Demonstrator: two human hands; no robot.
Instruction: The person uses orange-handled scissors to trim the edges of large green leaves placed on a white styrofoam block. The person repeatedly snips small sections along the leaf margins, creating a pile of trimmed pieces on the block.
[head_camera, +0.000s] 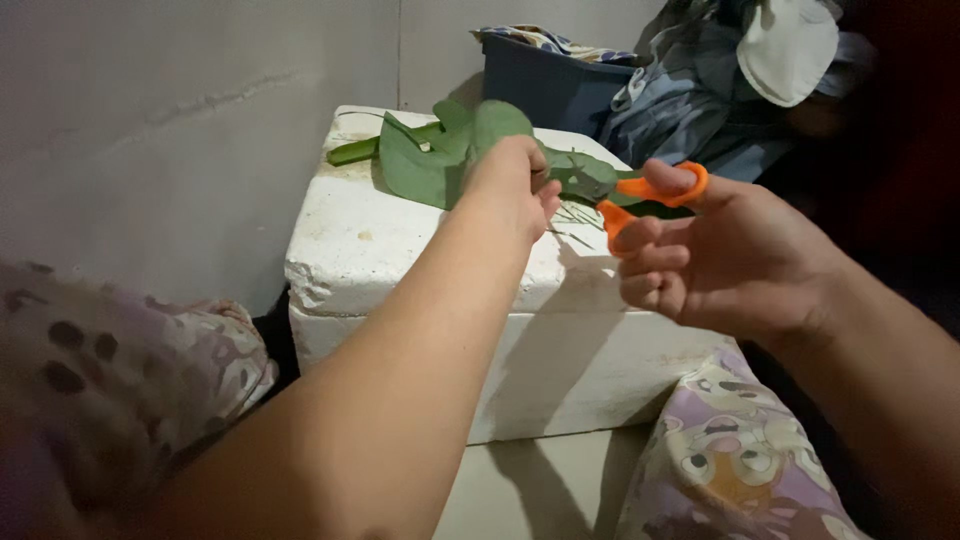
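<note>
A green leaf (430, 160) is pinched in the left hand (515, 185) above the white foam box (400, 270), near its far edge, so it is kept taut. Orange-handled scissors (650, 195) are gripped by the right hand (720, 260), fingers curled through the loops, blades met at the leaf.

You have one package in front of you: a white foam box (420, 300), blocky and chipped along its edges, standing on the floor against the grey wall with its lid on. Behind it sits a dark blue plastic bin (545, 85), rectangular and open-topped. You can see no labels, signs or screens.
</note>
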